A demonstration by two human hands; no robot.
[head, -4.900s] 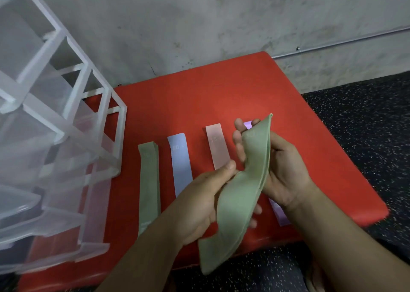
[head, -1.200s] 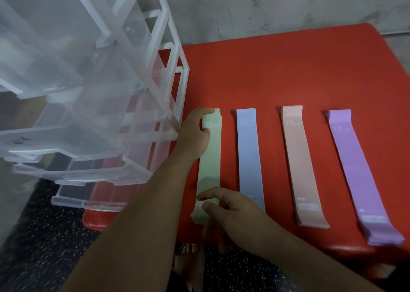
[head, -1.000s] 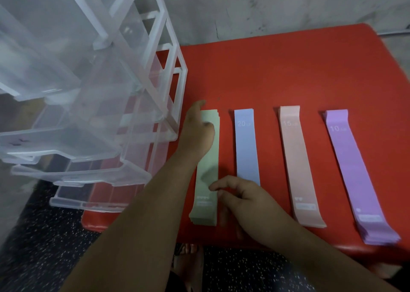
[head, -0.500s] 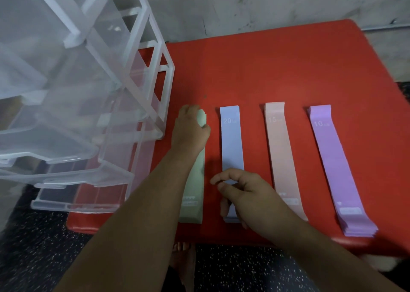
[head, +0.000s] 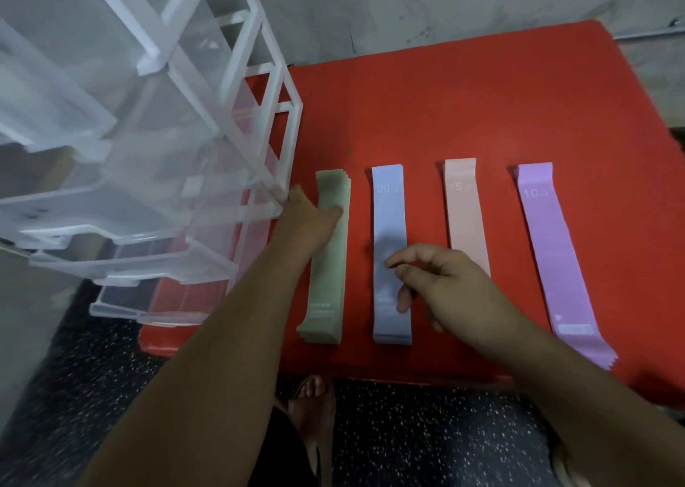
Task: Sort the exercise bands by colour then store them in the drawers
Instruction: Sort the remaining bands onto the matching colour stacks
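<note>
The left hand (head: pixel 307 220) lies on the left edge of the green band stack (head: pixel 328 275) near its far end, thumb across the top; whether the fingers curl under the edge cannot be told. The right hand (head: pixel 444 283) hovers at centre frame over the blue band stack (head: pixel 388 208), fingers loosely curled, index and thumb near each other, holding nothing; its shadow falls on the blue. The four stacks lie side by side and apart on the red mat (head: pixel 482 97): green, blue marked 20, then the pink band stack (head: pixel 465 223) marked 15, then the purple band stack (head: pixel 545 242) marked 10. The clear plastic drawer unit (head: pixel 155 145) fills the upper left, several drawers pulled out; its frame stands just beside the left hand. A sandalled foot (head: pixel 311 409) shows at lower centre on the speckled floor (head: pixel 426 449).
</note>
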